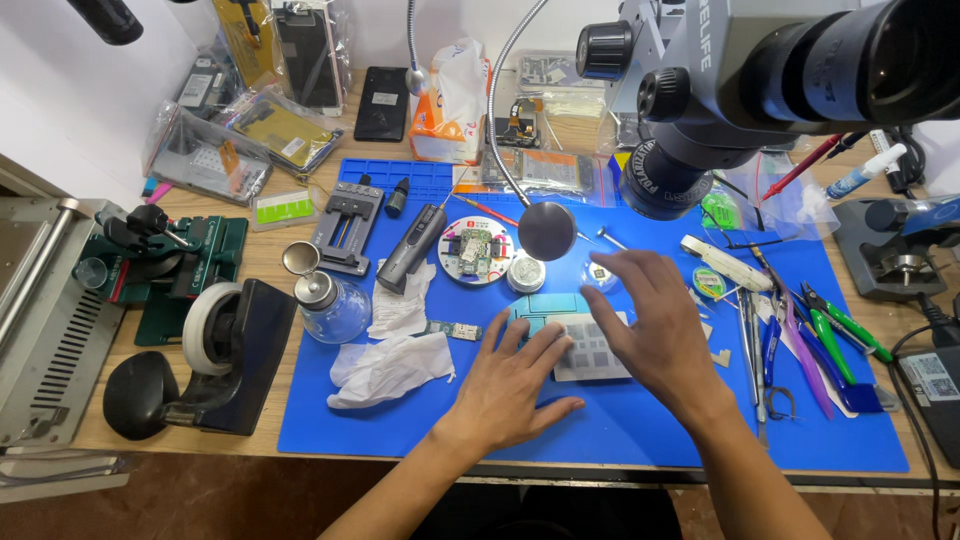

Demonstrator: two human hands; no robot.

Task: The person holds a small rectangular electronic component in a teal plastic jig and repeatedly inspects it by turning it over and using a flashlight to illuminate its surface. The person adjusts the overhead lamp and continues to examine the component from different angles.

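My left hand (515, 380) lies flat on the blue work mat (400, 420), fingers spread, its fingertips touching the near edge of a teal holder plate (545, 308). My right hand (655, 325) hovers open, palm down, over a thin metal stencil sheet (590, 358) that lies just right of the teal plate. Neither hand grips anything. A small green circuit board (452, 330) lies left of the teal plate.
A microscope head (720, 90) hangs over the mat's far right. A glass dispenser bottle (330, 300), crumpled white tissues (390, 368) and a black tape dispenser (215, 350) sit to the left. Tweezers, cutters and pens (800, 330) lie at the right. A round lamp head (547, 230) hovers over the centre.
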